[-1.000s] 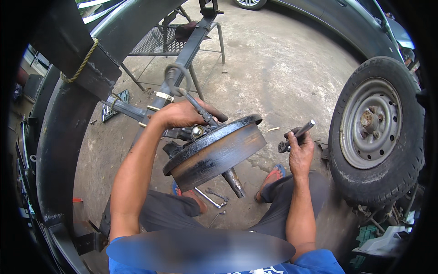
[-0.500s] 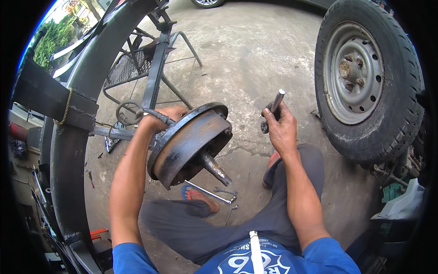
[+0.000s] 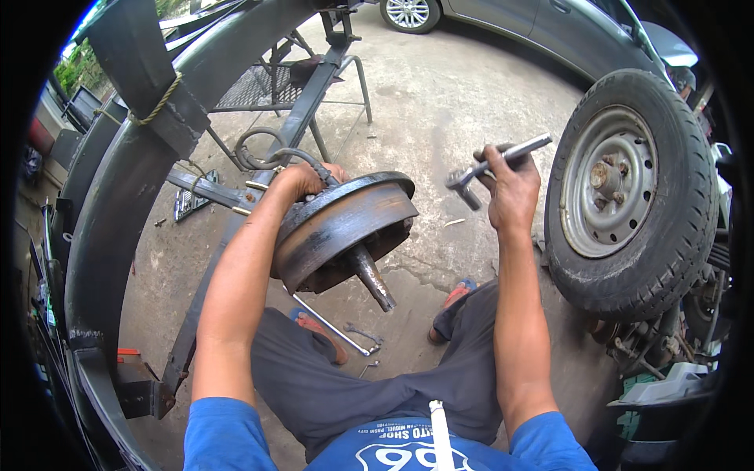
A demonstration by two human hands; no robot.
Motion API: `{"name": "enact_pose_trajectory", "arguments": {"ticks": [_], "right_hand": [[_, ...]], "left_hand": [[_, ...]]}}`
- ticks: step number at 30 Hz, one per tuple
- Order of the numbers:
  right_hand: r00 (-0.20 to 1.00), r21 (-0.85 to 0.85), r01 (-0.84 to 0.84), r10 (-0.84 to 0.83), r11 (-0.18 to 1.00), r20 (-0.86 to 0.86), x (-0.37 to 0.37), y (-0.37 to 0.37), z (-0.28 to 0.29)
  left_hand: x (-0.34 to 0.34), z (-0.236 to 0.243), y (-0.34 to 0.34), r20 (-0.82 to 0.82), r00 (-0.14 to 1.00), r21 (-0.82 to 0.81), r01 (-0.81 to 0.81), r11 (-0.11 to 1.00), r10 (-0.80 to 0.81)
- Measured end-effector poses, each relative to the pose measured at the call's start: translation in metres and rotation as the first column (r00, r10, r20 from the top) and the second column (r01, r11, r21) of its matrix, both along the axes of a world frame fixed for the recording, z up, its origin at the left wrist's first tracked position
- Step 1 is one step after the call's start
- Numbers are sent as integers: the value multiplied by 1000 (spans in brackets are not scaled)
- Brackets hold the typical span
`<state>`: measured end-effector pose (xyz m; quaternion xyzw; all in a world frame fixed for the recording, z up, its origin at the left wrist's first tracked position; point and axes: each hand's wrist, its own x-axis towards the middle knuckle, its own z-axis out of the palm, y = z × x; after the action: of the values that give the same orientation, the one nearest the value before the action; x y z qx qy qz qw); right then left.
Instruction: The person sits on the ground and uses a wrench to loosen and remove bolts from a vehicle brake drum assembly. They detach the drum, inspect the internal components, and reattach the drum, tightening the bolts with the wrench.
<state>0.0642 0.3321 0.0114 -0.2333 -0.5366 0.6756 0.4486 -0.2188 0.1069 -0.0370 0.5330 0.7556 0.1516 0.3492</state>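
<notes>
My left hand [image 3: 302, 180] grips the back of a rusty black brake drum assembly [image 3: 345, 228] beside a thick looped hose [image 3: 259, 145]; the fingers are partly hidden behind it. A greasy spindle [image 3: 371, 276] sticks out from the drum toward me. My right hand [image 3: 510, 188] holds a chrome socket wrench [image 3: 530, 147] raised to the right of the drum, with its socket end pointing down-left.
A black steel frame [image 3: 118, 228] with rope curves along the left. A mesh stand [image 3: 251, 96] is behind the drum. A wheel [image 3: 632, 196] stands at the right, a grey car [image 3: 518, 31] behind. Wrenches [image 3: 330, 323] lie on the concrete between my feet.
My right hand has risen, and the wrench has tilted from steep to nearer level, socket end down-left. My left hand stays on the drum, whose spindle end sits further left than a second ago.
</notes>
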Motion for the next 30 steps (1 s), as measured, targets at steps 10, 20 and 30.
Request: {"name": "enact_pose_trajectory", "arguments": {"ticks": [10,20,30], "right_hand": [[963,-196,-257,232,946,-138,-145,-81,42],[912,-138,-392,404,910,71,-139,-97,38],[938,101,-341,332,934,99,-123,-69,7]], "left_hand": [[28,21,-10,187,963,96,-217,971,197],[19,8,-18,377,902,150,-284,947,211],[13,6,-18,357,904,50,-269,962,234]]}}
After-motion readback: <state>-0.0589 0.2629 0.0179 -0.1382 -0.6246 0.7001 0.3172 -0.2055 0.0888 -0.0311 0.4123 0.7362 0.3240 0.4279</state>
